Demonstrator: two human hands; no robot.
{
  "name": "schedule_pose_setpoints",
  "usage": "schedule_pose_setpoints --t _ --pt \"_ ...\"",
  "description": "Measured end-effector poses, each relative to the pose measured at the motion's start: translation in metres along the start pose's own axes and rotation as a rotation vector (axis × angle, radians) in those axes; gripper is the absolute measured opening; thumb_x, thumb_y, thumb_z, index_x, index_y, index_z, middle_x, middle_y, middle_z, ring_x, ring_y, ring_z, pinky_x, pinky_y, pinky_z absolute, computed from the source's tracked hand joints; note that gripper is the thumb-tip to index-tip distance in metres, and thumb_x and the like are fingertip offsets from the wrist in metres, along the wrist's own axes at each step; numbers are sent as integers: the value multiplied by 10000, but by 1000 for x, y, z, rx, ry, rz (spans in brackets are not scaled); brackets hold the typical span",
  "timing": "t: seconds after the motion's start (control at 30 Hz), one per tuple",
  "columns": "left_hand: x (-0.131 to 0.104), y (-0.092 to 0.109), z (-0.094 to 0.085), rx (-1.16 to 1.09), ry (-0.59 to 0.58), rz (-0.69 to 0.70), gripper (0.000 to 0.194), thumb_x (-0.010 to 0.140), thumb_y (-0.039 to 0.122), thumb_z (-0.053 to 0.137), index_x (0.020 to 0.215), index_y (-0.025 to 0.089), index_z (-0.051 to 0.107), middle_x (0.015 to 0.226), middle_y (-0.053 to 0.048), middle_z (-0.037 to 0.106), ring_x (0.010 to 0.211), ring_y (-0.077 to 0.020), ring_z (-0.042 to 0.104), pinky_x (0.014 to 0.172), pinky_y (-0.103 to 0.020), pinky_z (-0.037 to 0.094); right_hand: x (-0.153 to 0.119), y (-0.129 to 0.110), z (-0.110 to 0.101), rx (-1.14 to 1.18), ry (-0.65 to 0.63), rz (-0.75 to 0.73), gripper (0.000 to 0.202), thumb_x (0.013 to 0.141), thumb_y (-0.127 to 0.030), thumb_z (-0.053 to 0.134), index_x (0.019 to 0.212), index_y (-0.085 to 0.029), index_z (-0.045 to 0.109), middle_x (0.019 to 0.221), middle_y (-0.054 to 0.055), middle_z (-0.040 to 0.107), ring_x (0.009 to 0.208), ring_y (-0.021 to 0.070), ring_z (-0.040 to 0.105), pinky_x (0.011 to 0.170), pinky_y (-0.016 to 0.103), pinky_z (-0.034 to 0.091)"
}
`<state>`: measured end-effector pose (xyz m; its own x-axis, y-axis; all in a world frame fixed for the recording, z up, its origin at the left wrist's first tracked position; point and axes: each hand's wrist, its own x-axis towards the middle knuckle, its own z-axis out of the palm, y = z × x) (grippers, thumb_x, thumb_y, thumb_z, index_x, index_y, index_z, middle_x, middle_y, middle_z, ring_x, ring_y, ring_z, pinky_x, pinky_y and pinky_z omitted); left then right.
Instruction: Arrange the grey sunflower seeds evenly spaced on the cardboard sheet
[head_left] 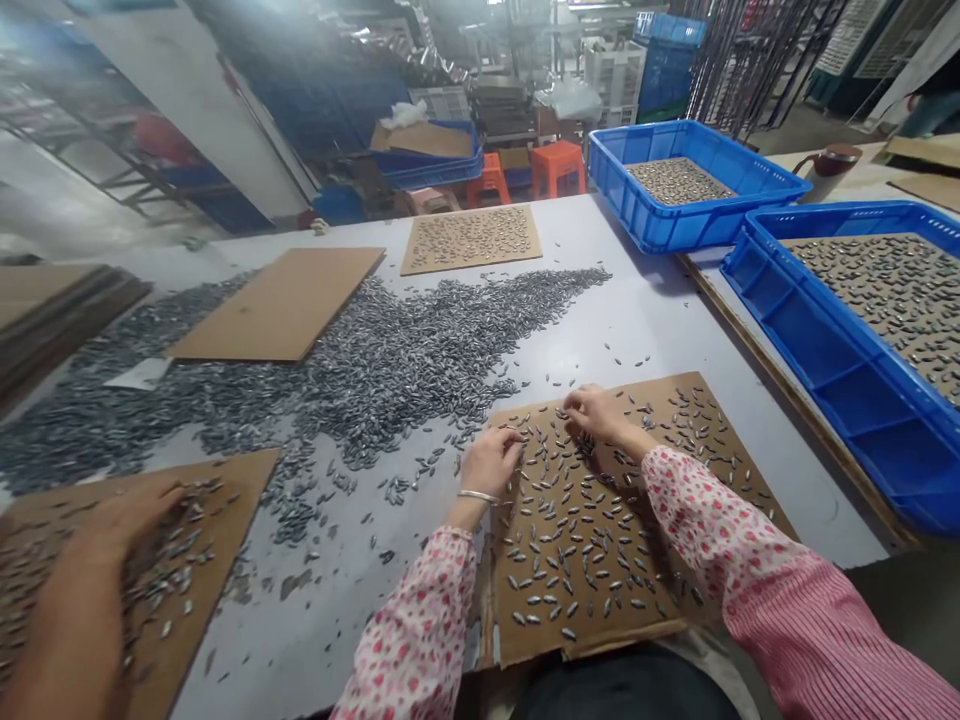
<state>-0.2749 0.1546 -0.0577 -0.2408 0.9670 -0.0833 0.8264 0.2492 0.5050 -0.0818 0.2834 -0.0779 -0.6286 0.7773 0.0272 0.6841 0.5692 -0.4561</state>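
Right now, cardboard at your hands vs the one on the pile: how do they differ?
Near cardboard is scattered with grey pieces; pile cardboard is plain bar one dark mark. Near cardboard has left hand and right hand at it; pile cardboard has none. Both are brown.

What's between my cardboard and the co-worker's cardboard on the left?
The head view shows white table, scattered metal pieces and your left sleeve.

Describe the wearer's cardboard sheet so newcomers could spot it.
Find the white table, then the nearer blue crate. To its left, the cardboard sheet strewn with metal pieces alone has the left hand and right hand in floral sleeves at it.
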Motion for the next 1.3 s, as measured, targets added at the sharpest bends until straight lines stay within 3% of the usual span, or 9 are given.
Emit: schedule_pose_setpoints --t 0.13,0.3,0.43,0.5,0.67,0.8,0.93,1.07,1.3 --pt "4 11 7 62 -36 33 177 814 232 526 904 241 679 945 -34 635 892 -171 580 758 -265 443 -4 -13 9 -58 -92 -103 115 844 -239 584 917 -217 670 897 45 603 893 170 511 749 258 369" --pt "12 15 18 122 -67 100 188 851 256 500 916 249 676 939 -49 619 927 -190 561 755 -275 440 8 -15 1 -183 -157 10 168 871 -247 532 952 -220 677 931 79 616 944 205 514 780 281 381" --pt "22 12 25 117 -44 220 259 879 220 437 1031 239 646 1008 -63 623 976 -199 535 845 -306 429 23 -5 -7 -206 -15 163 262 917 -269 458 1095 -199 636 1040 117 597 1006 221 498 831 307 388" --pt "27 6 27 93 18 244 295 877 203 432 1107 243 612 1065 -62 616 1027 -197 515 885 -308 416 26 -6 -8 -160 3 136 274 923 -283 451 1114 -196 628 1056 107 590 1008 203 500 831 291 390" --pt "32 -17 21 73 87 143 244 865 236 470 1045 246 634 978 -53 624 958 -194 531 840 -300 426 18 -24 -2 -79 -206 -85 204 870 -293 547 998 -199 675 963 75 614 920 176 532 747 250 394" --pt "28 -19 8 65 61 73 179 840 238 509 925 227 666 912 -44 627 904 -191 545 804 -291 428 15 -27 5 -111 -165 -51 179 859 -264 557 971 -201 682 930 70 616 923 187 529 734 258 391" --pt "23 -3 2 101 7 63 145 825 249 539 838 221 680 907 -47 628 908 -190 548 796 -289 427 17 -24 16 -145 -147 -39 188 872 -304 538 937 -206 685 937 70 611 930 188 525 747 260 385" --pt "24 11 10 170 -29 84 132 819 269 555 839 226 679 919 -54 619 948 -197 535 790 -288 424 17 -30 27 -165 -145 -88 220 859 -376 549 916 -208 678 920 70 619 924 198 525 787 278 378" --pt "29 10 30 228 -7 118 127 831 275 533 850 222 647 930 -58 599 937 -199 524 779 -298 420 18 -42 23 -185 -144 -24 197 875 -252 484 920 -192 667 949 81 632 930 198 530 783 284 376"
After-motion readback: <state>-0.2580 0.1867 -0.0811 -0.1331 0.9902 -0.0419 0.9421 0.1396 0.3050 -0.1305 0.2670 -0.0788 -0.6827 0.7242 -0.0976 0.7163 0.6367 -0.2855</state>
